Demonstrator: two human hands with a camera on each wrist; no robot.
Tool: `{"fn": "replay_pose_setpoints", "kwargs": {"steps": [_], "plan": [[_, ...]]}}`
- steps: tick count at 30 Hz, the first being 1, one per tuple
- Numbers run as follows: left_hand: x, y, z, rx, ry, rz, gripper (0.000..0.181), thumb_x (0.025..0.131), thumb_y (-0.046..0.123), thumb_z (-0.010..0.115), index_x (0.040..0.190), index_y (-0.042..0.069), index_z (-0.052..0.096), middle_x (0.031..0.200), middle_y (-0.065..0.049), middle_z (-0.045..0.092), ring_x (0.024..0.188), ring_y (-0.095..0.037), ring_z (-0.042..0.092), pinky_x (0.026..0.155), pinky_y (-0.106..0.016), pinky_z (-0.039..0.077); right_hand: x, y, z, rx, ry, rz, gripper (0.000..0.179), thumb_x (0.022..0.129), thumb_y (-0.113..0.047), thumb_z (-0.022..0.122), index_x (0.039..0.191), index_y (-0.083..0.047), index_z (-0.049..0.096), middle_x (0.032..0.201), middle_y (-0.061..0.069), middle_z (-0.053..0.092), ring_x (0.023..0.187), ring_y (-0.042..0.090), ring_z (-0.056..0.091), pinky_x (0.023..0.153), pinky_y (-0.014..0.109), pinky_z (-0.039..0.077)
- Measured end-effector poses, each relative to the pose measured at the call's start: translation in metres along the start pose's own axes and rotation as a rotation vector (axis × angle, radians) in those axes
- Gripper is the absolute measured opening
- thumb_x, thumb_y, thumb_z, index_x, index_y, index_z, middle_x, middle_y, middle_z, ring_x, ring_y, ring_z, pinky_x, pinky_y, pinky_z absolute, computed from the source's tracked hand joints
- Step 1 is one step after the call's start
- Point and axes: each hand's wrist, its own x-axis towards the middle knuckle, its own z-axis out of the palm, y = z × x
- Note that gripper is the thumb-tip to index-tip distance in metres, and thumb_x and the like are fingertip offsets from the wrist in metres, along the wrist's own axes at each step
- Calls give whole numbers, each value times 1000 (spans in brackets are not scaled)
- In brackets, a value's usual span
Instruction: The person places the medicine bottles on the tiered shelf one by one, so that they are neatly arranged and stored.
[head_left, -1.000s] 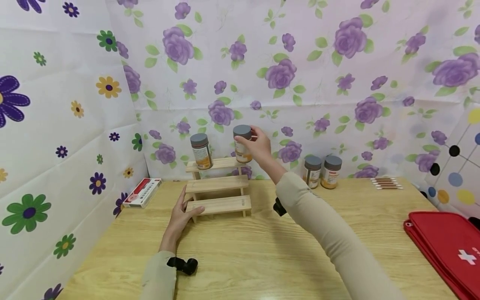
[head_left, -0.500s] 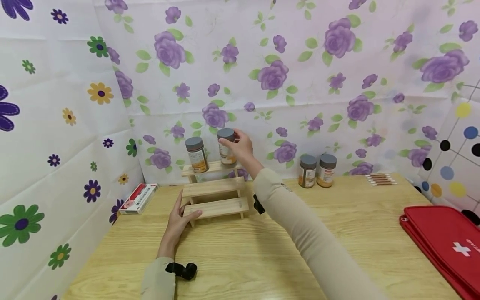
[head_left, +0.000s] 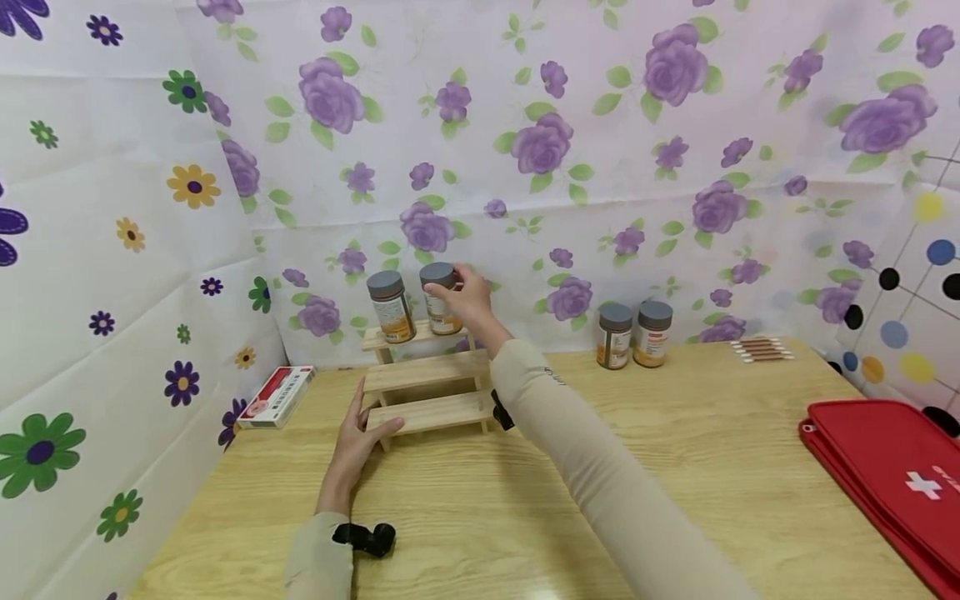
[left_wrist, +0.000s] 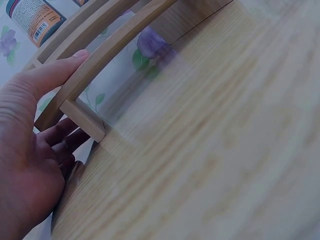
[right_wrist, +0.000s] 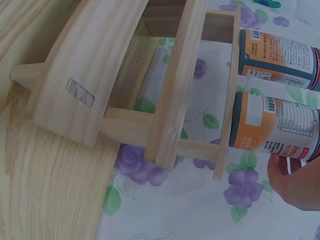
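A three-step wooden display rack (head_left: 427, 371) stands on the table near the back wall. My left hand (head_left: 356, 442) grips the left end of its lowest step, thumb on top and fingers round the outer side; the left wrist view shows that thumb (left_wrist: 57, 72) over the board. On the top step, my right hand (head_left: 471, 302) holds a grey-lidded pill bottle (head_left: 441, 310) with an orange and white label. In the right wrist view this bottle (right_wrist: 275, 125) has its base right at the top board. A matching bottle (head_left: 392, 310) stands to its left on the same step.
Two more such bottles, one (head_left: 615, 337) beside the other (head_left: 652, 335), stand at the back of the table. Cotton swabs (head_left: 761, 350) lie to their right. A red pouch with a white cross (head_left: 892, 475) is at the right; a flat white-and-red box (head_left: 277, 398) lies at the left.
My right hand has brought its bottle left and down onto the top step, closer to the other bottle. My left hand keeps its grip on the rack. The head view has shifted slightly.
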Motion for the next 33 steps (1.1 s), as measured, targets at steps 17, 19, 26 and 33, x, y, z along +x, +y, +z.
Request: {"fn": "replay_pose_setpoints", "kwargs": {"steps": [17,19,26,33], "plan": [[4,-8,-1,28,34,31,105,86,26,75,157,39,-1,157,-20,32,137,-34,46,99,-28,47,-1,3,8,18,18,1,65,92,-31,68,148,-11,42,133,15,56,106,23,54,91,36,48],[3,-9,-1,35,38,53,105,86,27,76,158,36,0,156,-24,32,136,-36,46,98,-29,48,-2,3,7,16,4,10,68,92,-33,68,149,-11,38,133,15,55,108,24,54,92,37,48],[2,-9,-1,38,29,31,104,87,26,74,157,38,-2,159,-23,26,142,-37,37,112,-50,38,-5,1,0,59,-36,36,71,94,-34,66,151,-11,32,138,17,50,125,29,52,103,41,48],[4,-8,-1,18,28,10,101,89,21,72,157,37,-2,161,-19,23,147,-34,30,116,-51,33,-12,1,-11,83,-57,41,60,96,-33,63,147,-11,40,144,14,48,135,30,45,112,41,42]]}}
